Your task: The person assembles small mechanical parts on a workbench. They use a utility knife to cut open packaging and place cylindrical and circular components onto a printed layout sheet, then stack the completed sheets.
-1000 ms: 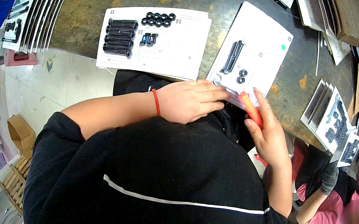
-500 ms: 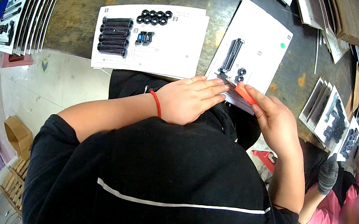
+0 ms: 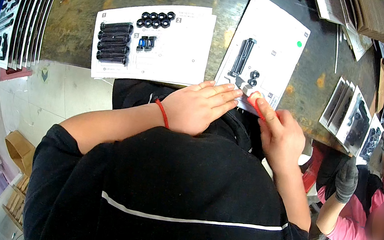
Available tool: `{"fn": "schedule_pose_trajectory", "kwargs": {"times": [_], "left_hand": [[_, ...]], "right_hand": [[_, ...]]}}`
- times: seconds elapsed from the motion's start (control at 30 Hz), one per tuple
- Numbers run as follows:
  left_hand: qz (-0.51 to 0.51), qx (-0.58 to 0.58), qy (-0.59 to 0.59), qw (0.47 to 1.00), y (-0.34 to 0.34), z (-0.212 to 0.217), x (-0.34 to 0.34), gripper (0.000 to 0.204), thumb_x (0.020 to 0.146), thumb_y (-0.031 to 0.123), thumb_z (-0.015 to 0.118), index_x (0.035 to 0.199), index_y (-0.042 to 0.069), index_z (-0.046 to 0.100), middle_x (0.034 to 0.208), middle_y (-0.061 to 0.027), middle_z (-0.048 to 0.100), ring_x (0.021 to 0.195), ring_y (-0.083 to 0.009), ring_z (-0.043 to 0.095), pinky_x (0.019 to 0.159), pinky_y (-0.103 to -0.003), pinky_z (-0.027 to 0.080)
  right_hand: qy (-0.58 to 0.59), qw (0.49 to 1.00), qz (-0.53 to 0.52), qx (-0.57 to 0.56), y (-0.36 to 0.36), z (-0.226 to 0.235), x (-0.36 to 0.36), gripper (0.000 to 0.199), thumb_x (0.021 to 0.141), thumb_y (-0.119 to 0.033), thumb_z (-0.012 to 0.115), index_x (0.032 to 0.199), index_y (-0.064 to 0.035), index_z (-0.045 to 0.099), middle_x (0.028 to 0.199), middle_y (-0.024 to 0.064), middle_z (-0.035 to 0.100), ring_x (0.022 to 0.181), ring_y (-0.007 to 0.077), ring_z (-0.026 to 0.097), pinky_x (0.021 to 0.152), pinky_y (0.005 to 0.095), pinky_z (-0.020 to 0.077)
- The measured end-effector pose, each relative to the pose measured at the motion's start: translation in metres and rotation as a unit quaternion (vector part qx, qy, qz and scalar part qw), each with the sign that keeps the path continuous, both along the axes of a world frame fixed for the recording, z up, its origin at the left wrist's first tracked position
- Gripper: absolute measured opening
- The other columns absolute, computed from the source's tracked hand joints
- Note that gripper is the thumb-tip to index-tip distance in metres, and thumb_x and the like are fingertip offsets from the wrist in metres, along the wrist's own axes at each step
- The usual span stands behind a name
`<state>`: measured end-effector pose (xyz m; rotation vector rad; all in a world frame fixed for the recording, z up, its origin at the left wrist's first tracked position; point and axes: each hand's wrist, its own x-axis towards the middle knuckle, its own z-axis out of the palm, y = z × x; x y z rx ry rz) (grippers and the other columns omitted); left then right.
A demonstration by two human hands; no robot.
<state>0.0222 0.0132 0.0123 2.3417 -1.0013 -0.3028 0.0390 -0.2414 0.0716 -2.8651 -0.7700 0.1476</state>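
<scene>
Right fingers (image 3: 269,112) pinching one red-handled tool (image 3: 253,98) over one white card (image 3: 278,35), left fingers (image 3: 221,95) slightly spread, eight black nuts (image 3: 156,23) nearby

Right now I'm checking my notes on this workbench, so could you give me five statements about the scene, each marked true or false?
1. The right hand holds a red-handled tool. True.
2. The left hand is clenched in a fist. False: its fingers are stretched out, the tips at the near end of the card with the green dot.
3. A red bracelet circles the left wrist. True.
4. The co-worker in pink has bare hands. False: grey gloves cover them.
5. The card to the left carries eight round black pieces. True.
</scene>
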Motion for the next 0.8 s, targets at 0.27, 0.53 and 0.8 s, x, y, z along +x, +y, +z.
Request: {"fn": "schedule_pose_trajectory", "kwargs": {"times": [0.27,0.53,0.8], "left_hand": [[0.015,-0.042,0.038,0.998,0.005,0.012,0.014,0.036,0.088,0.014,0.061,0.121,-0.001,0.062,0.136,-0.0175,0.057,0.126,-0.0309,0.055,0.105,-0.044,0.045],[0.227,0.187,0.154,0.943,-0.027,0.054,0.098,0.058,0.086,0.057,0.064,0.084,0.0,0.072,0.088,-0.0179,0.071,0.076,-0.0323,0.071,0.067,-0.043,0.057],[0.237,0.208,0.151,0.937,-0.032,0.035,0.107,0.055,0.089,0.056,0.062,0.087,0.001,0.074,0.09,-0.0195,0.072,0.08,-0.0347,0.071,0.073,-0.044,0.058]], "right_hand": [[0.099,0.981,-0.118,0.121,-0.016,0.01,-0.006,0.048,0.081,-0.013,0.075,0.127,-0.0166,0.066,0.097,0.0122,0.069,0.087,0.0305,0.068,0.077,0.0395,0.0547],[0.336,0.894,-0.205,0.215,0.0,0.018,0.097,0.037,0.098,-0.019,0.06,0.132,-0.0053,0.062,0.101,0.0108,0.073,0.079,0.0174,0.063,0.078,0.0337,0.0515],[0.232,0.97,-0.063,0.019,0.014,0.044,0.142,0.031,0.092,-0.02,0.061,0.119,-0.0085,0.071,0.099,0.0218,0.071,0.09,0.0351,0.069,0.083,0.0408,0.0529]]}}
